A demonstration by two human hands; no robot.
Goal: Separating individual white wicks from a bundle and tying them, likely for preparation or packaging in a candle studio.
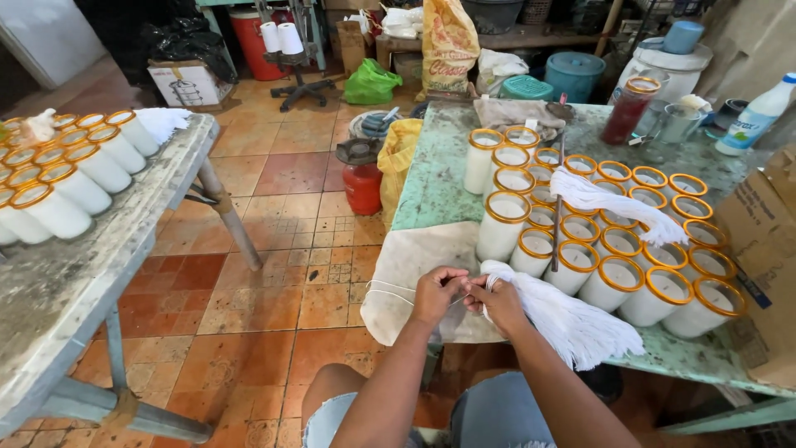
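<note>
My left hand [437, 292] and right hand [496, 302] pinch one string from the white wick bundle [564, 319] beside the glass candle jars [609, 257]; a hard tug could tangle it.

A: What's on the far side of the green surface [431, 178]?
B: Red-filled glass [628, 110], white plastic bottle w/ blue cap [756, 114], folded grey cloth [521, 113].
A: And the floor?
B: Small red gas tank [362, 178] w/ a yellow sack [396, 158] just beside it, green bag [371, 83], red barrel [252, 43]. Second surface [99, 257] at left carries more gold-rimmed white candle jars [58, 211].
</note>
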